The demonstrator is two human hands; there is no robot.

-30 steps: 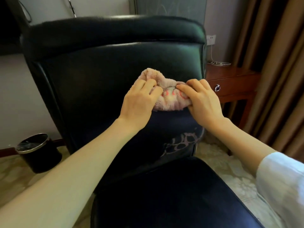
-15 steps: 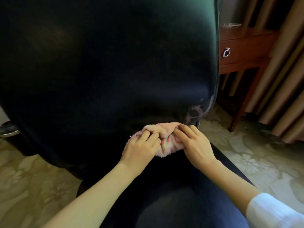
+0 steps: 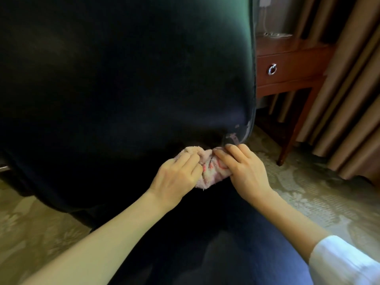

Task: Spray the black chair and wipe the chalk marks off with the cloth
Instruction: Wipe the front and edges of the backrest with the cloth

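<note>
**Entry: 2 hands, 1 cloth.**
- Left hand (image 3: 176,177) — fingers (image 3: 190,161) curled, bunching the left end of the pink cloth (image 3: 209,171).
- Right hand (image 3: 247,173) — fingers curled over the right end, gripping it.
- Cloth: held between both sets of fingers, pressed low against the black chair (image 3: 123,79) where backrest meets seat.
- Chalk marks (image 3: 234,138): pale, just above the right fingertips, on the backrest's lower corner.
- White sleeve (image 3: 345,262): on the right forearm.
- Further right: wooden side table (image 3: 287,64), curtain (image 3: 349,99), patterned carpet (image 3: 308,192).
</note>
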